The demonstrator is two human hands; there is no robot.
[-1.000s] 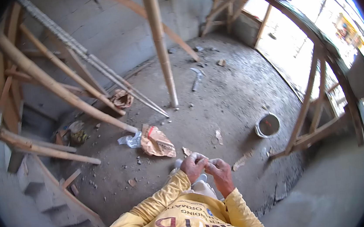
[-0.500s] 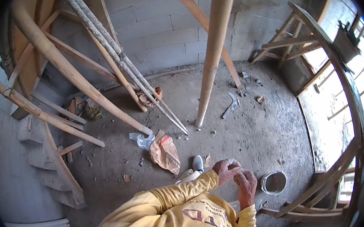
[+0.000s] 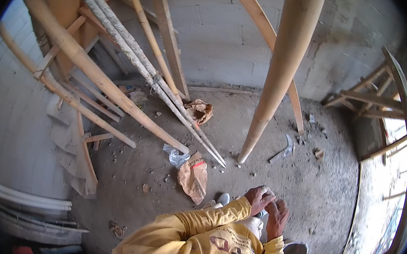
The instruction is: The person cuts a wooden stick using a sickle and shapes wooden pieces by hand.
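Observation:
My left hand (image 3: 260,200) reaches across from the yellow sleeve (image 3: 207,217), its fingers curled and pinched together. Close beside it, my right hand (image 3: 277,219) is also closed, with bent fingers almost touching the left ones. Whatever the fingertips hold, if anything, is too small or hidden to make out. Both hands are in front of my chest, above the concrete floor. A shoe (image 3: 223,199) shows just left of the hands. Partly covered by my right sleeve, a bucket (image 3: 295,253) stands below the right hand.
A torn brown paper sack (image 3: 193,179) and clear plastic (image 3: 175,155) lie on the floor. Bamboo poles (image 3: 282,75) and rough paired poles (image 3: 160,89) slant down ahead. Wooden frames (image 3: 372,96) stand right; white pipes (image 3: 29,195) lie left. A curved scrap (image 3: 282,149) lies ahead.
My view has shifted and turned, so the poles and sack sit lower and further right. The bucket is now partly behind my sleeve. My hands stay close together with fingers bent.

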